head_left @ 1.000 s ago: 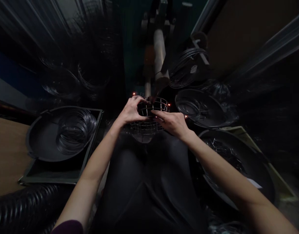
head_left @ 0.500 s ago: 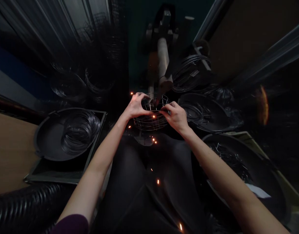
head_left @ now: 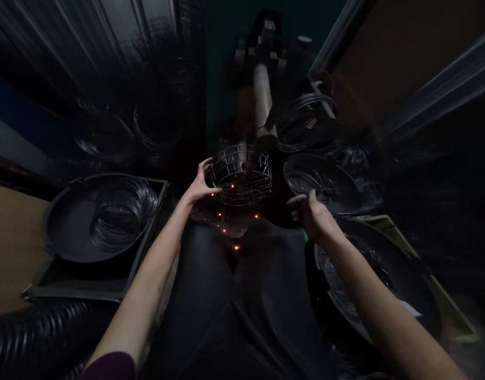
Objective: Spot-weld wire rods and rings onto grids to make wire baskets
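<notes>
Silvery, round wire-grid basket (head_left: pixel 242 184), one, is finger-clamped by the left hand (head_left: pixel 199 187); right of it, the right hand (head_left: pixel 315 215) is blurred, fingers unreadable.

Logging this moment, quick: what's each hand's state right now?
Left hand: holding the wire basket at its left side.
Right hand: away from it, partly curled; too blurred to tell whether it holds anything.

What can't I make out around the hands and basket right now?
All head view:
Right hand: too blurred to tell whether it holds anything.
Left hand: too dim to tell which fingertips touch the wire basket.
Machine: lower end lost in darkness among the basket's wires.
Lower right bowl: contents partly hidden by the right forearm.
Purple sleeve: cut off by the bottom edge.
</notes>
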A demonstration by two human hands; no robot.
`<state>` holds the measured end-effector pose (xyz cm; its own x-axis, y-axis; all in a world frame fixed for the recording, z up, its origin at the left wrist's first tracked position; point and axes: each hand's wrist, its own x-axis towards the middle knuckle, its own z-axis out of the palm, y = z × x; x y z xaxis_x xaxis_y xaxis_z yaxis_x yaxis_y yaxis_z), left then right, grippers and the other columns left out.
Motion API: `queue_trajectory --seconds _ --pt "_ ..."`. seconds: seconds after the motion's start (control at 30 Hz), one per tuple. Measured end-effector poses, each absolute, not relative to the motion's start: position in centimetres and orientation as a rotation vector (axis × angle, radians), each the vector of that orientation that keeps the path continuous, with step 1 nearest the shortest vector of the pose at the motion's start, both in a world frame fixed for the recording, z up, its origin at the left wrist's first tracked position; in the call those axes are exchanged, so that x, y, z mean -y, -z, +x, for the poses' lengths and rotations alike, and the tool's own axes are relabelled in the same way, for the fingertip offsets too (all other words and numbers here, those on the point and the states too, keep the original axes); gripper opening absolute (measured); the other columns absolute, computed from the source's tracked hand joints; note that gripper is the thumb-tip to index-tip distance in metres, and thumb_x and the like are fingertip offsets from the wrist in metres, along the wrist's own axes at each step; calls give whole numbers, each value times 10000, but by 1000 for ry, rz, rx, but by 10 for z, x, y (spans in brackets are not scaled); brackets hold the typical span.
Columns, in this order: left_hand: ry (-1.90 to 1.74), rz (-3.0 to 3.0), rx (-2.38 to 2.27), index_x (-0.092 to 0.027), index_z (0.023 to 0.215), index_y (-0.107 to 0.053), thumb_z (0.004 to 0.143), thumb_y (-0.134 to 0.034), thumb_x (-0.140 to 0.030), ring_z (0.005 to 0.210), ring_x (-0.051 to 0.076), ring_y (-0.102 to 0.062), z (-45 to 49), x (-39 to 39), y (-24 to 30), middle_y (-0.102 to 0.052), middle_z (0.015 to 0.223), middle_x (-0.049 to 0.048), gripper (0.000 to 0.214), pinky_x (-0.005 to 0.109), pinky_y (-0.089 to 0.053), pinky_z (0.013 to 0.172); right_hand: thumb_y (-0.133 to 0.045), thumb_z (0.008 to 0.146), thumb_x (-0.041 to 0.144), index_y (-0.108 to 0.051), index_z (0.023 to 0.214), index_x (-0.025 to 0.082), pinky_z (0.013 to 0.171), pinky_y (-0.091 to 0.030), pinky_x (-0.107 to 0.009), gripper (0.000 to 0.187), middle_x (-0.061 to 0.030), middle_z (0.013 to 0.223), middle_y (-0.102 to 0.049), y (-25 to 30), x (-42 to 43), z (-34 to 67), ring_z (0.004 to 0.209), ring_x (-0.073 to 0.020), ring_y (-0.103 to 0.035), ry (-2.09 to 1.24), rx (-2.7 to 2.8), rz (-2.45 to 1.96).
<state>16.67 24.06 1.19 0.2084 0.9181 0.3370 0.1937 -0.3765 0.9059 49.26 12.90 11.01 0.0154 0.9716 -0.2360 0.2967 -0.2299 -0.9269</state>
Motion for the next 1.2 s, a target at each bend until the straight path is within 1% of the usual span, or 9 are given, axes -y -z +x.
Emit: queue_trajectory --seconds 0.13,0.23,0.37,0.47,0.6,0.7,0.8,0.97,1.2 --pt "-1314 1614 -1117 -263 1355 -264 472 -889 -539 1267 313 -491 166 -230 -8 -451 1341 160 1117 515 -431 1043 -614 755 713 -550 756 175 529 -491 -225 541 -53 701 -632 -104 -95 485 562 -104 -591 -1932 931 -1478" --pt "-1343 1677 -1146 -258 1293 -341 491 -892 -477 1235 279 -508 163 -213 -30 -475 1323 122 997 468 -424 1060 -809 674 491 -588 925 172 674 -541 -244 463 -55 855 -671 -117 -85 464 748 -131 -668 -2006 1057 -1356" --pt "-1245 2018 -1213 -236 1176 -501 545 -872 -374 1224 276 -500 162 -185 -66 -506 1288 95 745 436 -408 1074 -748 741 431 -553 1227 175 498 -432 -209 583 34 671 -601 -145 -105 435 536 -83 -543 -1703 1495 -1363" --pt "-1065 2259 -1275 -230 1111 -581 551 -870 -331 1247 303 -461 172 -171 -84 -478 1334 105 638 458 -405 1067 -716 750 439 -659 1087 154 492 -386 -209 445 38 612 -587 -154 -133 416 509 -73 -493 -1539 1777 -1406" --pt "-947 2402 -1266 -220 1117 -618 568 -857 -285 1257 328 -433 188 -165 -90 -464 1358 114 603 485 -404 1058 -650 827 341 -742 915 153 672 -464 -248 227 -49 835 -728 -153 -157 399 736 -146 -645 -1026 2190 -1536" --pt "-931 2401 -1271 -209 1113 -626 588 -848 -302 1242 332 -442 196 -168 -90 -470 1355 125 577 495 -418 1042 -547 914 296 -709 1115 182 729 -474 -271 282 -84 1057 -735 -148 -155 399 910 -206 -687 -418 2565 -1540" --pt "-943 2379 -1272 -211 1121 -620 580 -857 -308 1241 327 -447 201 -172 -90 -476 1352 121 599 500 -418 1047 -472 952 286 -590 1315 222 630 -470 -273 387 -74 1212 -685 -141 -146 408 914 -220 -702 -73 2832 -1499" --pt "-935 2371 -1263 -194 1142 -617 571 -857 -289 1237 328 -450 210 -179 -93 -480 1348 128 627 499 -420 1048 -389 991 301 -574 1334 272 597 -466 -251 391 -35 1256 -663 -131 -147 425 921 -191 -707 167 2863 -1410" --pt "-902 2365 -1267 -211 1161 -606 583 -849 -305 1253 344 -431 212 -190 -96 -470 1360 123 634 518 -433 1022 -401 983 284 -590 1319 275 581 -440 -236 386 -39 1230 -677 -137 -156 425 880 -178 -708 197 2848 -1418"
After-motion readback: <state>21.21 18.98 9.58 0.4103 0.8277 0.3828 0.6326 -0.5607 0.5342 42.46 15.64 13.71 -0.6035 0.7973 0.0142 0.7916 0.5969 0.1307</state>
